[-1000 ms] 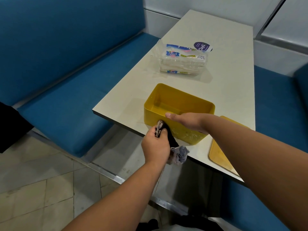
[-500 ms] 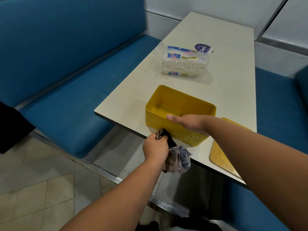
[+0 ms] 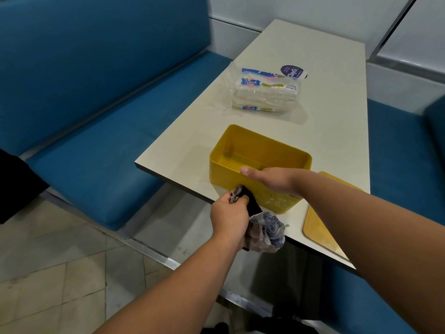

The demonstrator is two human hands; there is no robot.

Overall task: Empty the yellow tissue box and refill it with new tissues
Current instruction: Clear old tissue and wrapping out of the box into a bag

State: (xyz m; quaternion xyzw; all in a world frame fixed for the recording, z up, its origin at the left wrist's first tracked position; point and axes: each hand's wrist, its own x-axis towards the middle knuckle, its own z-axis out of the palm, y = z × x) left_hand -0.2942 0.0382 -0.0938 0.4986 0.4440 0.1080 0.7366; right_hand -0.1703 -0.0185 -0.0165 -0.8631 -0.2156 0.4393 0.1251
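The yellow tissue box (image 3: 260, 162) sits at the near edge of the tabletop (image 3: 332, 131). It is a smooth, rounded-corner rectangular tub, open-topped, with nothing visible inside. Pale specks mark its near outer wall.

The right hand (image 3: 272, 180) rests over the near rim with the thumb lying straight along the rim. Its other fingers are out of sight behind the hand, so their hold cannot be confirmed.

The left hand (image 3: 230, 218) is closed around a crumpled cloth (image 3: 263, 233), a limp, creased, grey-patterned rag with a dark portion. A bunched end of the cloth touches the box's near wall at the tabletop edge. The remainder hangs below the hand.

A clear plastic pack of paper towels (image 3: 265, 92), soft-sided and printed in blue and yellow, lies beyond the box, apart from it.

A flat yellow lid (image 3: 320, 227) with rounded corners lies right of the box, partly covered by the right forearm.

Blue padded bench seats (image 3: 96, 145) flank the tabletop. The tabletop surface is pale, matte and rectangular.
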